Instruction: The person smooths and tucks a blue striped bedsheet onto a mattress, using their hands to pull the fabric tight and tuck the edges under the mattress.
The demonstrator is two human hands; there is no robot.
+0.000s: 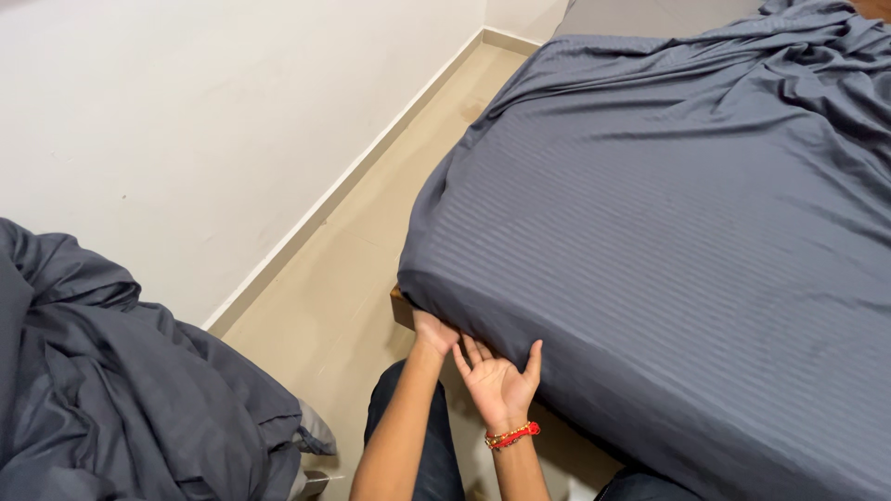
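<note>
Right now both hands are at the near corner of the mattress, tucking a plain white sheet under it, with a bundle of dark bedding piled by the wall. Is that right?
Not quite: the sheet is dark grey with faint stripes, not plain white, as the head view shows. The rest holds: the left hand and right hand are at the near corner of the mattress, and the bundle of dark bedding lies by the wall.

No packages, labels, signs — no screens.

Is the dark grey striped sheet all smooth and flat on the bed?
No, the dark grey striped sheet is bunched into folds near the far top corner, though its middle lies fairly flat.
</note>
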